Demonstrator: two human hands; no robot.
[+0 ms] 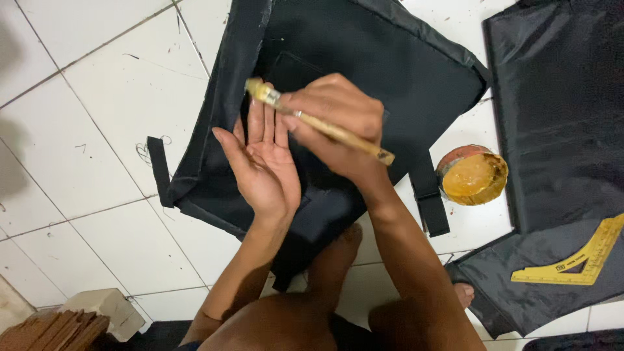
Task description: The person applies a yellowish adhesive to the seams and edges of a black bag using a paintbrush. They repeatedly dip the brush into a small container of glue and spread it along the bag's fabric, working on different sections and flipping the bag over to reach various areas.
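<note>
The right hand (pixel 341 123) grips a glue-tipped brush (pixel 318 123) over the open, flat left hand (pixel 263 162), above the black bag (pixel 390 71) on the floor, so glue from the open tin (pixel 472 175) may drip onto fabric or skin

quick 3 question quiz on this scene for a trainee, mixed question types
1. True or false: the right hand holds a brush with a wooden handle.
2. What lies on the dark cloth at the lower right? A) scissors B) yellow ruler C) tape roll
3. What does the open tin on the floor hold?

Key:
1. True
2. B
3. A yellow-brown paste; the left hand rests open on the black bag, palm up.
</note>
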